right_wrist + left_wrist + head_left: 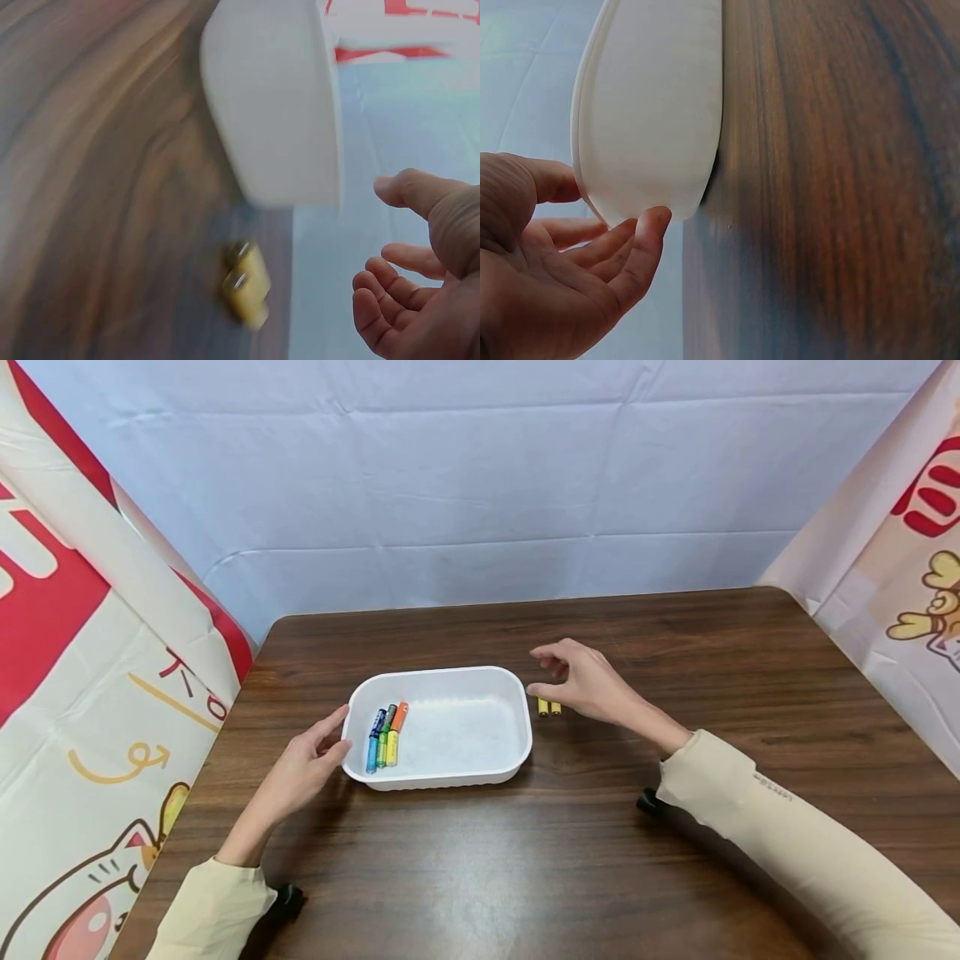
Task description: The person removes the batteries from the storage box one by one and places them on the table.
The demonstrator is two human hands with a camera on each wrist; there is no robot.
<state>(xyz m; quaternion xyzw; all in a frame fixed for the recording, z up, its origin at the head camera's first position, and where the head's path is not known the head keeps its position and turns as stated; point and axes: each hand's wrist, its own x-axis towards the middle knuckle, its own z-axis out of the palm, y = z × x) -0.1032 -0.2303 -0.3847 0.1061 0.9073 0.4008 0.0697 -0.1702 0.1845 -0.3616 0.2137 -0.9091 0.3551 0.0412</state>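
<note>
A white plastic tray rests on the table, with several blue, green, orange and yellow batteries lying side by side at its left end. My left hand holds the tray's left end; in the left wrist view its thumb is at the rim and a fingertip lies against the outer wall. Beyond the opposite end, two yellow batteries lie together on the wood, blurred in the right wrist view. Over them hovers my right hand, thumb and fingers apart, with nothing between them.
The dark wood-grain table extends around the tray. A pale cloth backdrop hangs behind its far edge. Printed sheets with cartoon figures flank it on both sides. Dark wrist devices stick out below the sleeves.
</note>
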